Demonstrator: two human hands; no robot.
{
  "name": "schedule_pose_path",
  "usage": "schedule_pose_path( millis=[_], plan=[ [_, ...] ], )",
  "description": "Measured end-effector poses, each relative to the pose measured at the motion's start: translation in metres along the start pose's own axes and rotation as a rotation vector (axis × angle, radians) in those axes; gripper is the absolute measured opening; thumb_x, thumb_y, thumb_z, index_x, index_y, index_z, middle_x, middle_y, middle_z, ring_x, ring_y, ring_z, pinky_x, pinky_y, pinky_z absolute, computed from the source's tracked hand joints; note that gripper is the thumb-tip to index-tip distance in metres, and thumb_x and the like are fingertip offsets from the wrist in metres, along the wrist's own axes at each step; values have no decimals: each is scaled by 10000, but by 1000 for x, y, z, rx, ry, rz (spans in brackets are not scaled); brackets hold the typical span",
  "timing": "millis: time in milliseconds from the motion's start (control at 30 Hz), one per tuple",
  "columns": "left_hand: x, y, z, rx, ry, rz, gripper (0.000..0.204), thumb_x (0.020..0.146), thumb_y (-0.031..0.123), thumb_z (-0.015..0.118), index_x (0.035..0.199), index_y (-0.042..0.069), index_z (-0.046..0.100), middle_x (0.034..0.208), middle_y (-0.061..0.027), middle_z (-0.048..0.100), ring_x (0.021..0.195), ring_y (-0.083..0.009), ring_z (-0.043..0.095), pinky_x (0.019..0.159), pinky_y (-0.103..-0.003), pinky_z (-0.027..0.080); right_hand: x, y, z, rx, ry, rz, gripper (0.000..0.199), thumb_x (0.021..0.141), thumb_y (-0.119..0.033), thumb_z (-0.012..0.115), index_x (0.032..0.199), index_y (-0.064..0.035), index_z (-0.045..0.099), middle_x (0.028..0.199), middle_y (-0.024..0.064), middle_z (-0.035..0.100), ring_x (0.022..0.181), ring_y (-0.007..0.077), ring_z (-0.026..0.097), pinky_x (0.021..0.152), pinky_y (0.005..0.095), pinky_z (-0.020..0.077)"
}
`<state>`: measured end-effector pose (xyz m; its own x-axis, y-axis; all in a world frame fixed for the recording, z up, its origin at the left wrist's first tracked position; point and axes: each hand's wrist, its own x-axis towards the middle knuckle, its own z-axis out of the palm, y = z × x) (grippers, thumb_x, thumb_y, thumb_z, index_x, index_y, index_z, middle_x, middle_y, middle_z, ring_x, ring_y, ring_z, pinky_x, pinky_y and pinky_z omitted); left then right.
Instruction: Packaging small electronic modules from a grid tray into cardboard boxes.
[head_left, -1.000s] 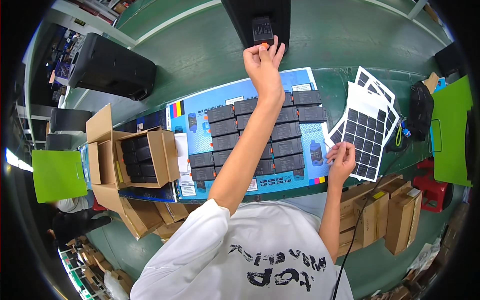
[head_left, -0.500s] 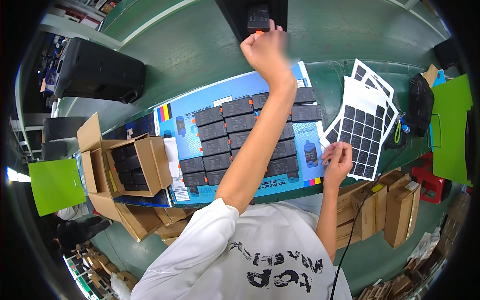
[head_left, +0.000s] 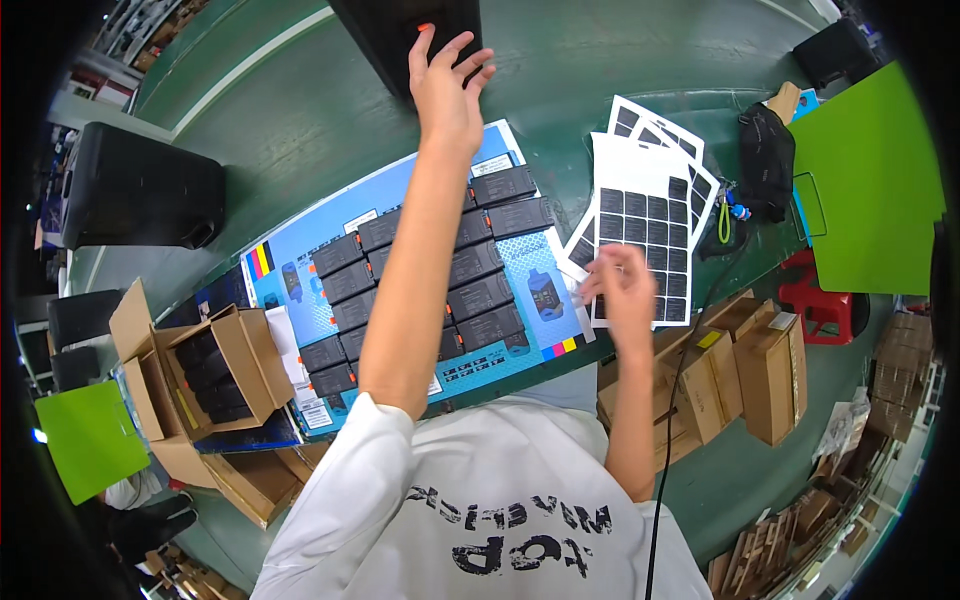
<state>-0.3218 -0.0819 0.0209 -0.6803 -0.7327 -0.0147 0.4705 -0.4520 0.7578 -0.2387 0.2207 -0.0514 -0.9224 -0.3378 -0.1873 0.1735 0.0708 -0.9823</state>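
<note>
My left hand reaches to the far side, its fingers spread over a black bin. A small orange tab shows at its index fingertip; whatever that belongs to blends into the dark bin. My right hand is over the near left edge of a white sheet of black labels. Its fingers are curled together and slightly blurred; what they pinch is too small to make out. Rows of black rectangular battery-like packs with orange tabs lie on a blue printed board, partly hidden by my left forearm.
An open carton holding black packs stands left of the board. More label sheets lie fanned underneath, with a black pouch beyond them. Brown boxes and a red stool are at the right; a black case stands far left.
My left hand's fingers have spread from around a black pack above the bin. My right hand has shifted over the label sheet. The whole view has swung, moving the scene leftward.
</note>
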Motion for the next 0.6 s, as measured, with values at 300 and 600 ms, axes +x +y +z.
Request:
schedule_pose_path(
  millis=[300,600],
  plan=[
    [-150,150,-169,734,1,93,197,1087,132,510,1172,-9,618,1023,-115,724,839,-159,668,780,-283,521,107,-34,-110,-1131,121,-701,511,982,-171,659,1466,-60,541,1513,166,525,1434,364,432,1219,446,308],
    [-294,220,-260,1621,267,486,181,936,-102,501,1045,-13,616,1049,-179,684,972,-329,679,862,-368,533,154,26,-184,-1227,163,-864,317,1041,-83,573,1343,0,621,1325,202,619,1240,367,574,1084,432,422]
  ],
)
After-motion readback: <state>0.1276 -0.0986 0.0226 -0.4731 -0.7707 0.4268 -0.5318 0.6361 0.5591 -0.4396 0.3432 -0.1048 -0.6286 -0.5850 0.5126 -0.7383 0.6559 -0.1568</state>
